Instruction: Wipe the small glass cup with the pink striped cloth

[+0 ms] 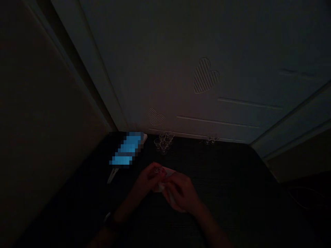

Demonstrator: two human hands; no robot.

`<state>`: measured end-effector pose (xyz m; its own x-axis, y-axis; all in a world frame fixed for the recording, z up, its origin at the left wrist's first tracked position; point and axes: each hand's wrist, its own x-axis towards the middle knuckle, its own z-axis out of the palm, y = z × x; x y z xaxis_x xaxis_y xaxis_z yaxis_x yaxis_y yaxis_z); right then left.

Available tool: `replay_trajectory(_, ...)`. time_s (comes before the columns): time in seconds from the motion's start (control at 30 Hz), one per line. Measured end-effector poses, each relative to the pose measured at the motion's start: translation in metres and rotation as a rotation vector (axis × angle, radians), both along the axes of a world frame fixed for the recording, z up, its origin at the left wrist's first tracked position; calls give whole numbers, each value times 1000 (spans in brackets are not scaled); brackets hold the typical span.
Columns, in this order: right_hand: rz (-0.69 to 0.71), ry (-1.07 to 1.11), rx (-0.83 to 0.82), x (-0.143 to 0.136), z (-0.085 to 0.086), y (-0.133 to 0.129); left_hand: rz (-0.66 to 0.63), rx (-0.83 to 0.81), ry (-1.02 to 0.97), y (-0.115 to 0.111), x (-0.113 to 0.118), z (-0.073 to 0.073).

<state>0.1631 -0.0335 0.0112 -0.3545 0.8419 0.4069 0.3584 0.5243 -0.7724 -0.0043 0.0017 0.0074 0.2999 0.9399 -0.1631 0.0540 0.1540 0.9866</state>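
Observation:
The scene is very dark, so details are hard to make out. My left hand [150, 177] and my right hand [182, 193] meet over the dark table, fingers closed. Between them is a pale, thin sheet [169, 171], paper or cloth; I cannot tell which. A small clear, glass-like object [156, 170] shows at my left fingertips. My right fingers pinch the pale sheet close to it, and more of the sheet appears below the fingers. Beyond my hands stands a cluster of small clear, stemmed cup-like pieces [164, 143].
A lit, blurred blue screen [128, 150] lies at the left on the dark table [219, 179]. Just in front of it is a narrow pale object [111, 175]. Other small clear pieces [212, 140] are by the pale panel [168, 75] with heart reliefs at the back.

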Motion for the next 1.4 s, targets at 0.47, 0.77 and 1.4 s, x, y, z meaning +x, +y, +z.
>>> replay_trajectory(0.47,-280,209,-178,1,-3,6,-83,389,241,-5,4,0)
replay_trajectory(0.77,-202,157,-228,-4,-5,7,-46,281,115,-7,7,-4)
replay_trajectory(1.4,-257,186,-280,0,-10,12,-10,277,178,-4,6,-3)
